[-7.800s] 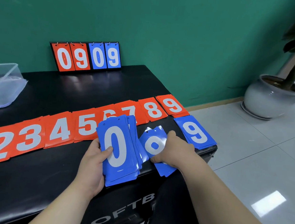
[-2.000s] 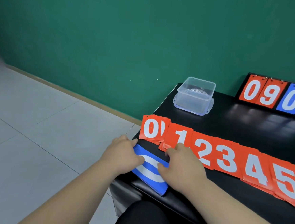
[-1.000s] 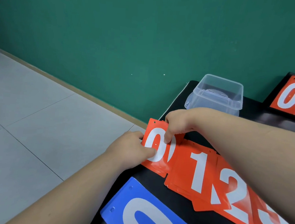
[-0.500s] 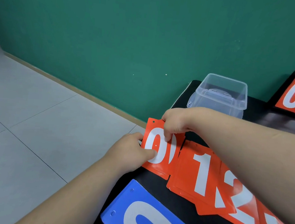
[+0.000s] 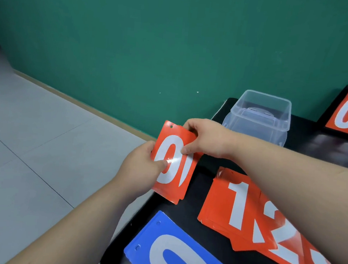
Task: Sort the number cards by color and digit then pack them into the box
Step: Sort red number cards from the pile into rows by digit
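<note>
A small stack of red plastic cards printed with a white 0 [image 5: 178, 167] is held tilted over the left edge of the black bench [image 5: 196, 206]. Its left side is pinched by the left grip [image 5: 143, 167], thumb laid across the digit, and its top corner is pinched by the right grip [image 5: 206, 138]. Beside it, red 1 cards [image 5: 235, 209] are spread flat, overlapping red 2 cards [image 5: 284, 251]. A blue 0 card [image 5: 180, 253] is seen nearer. A clear plastic box [image 5: 259, 115] is seen upright behind the right grip.
</note>
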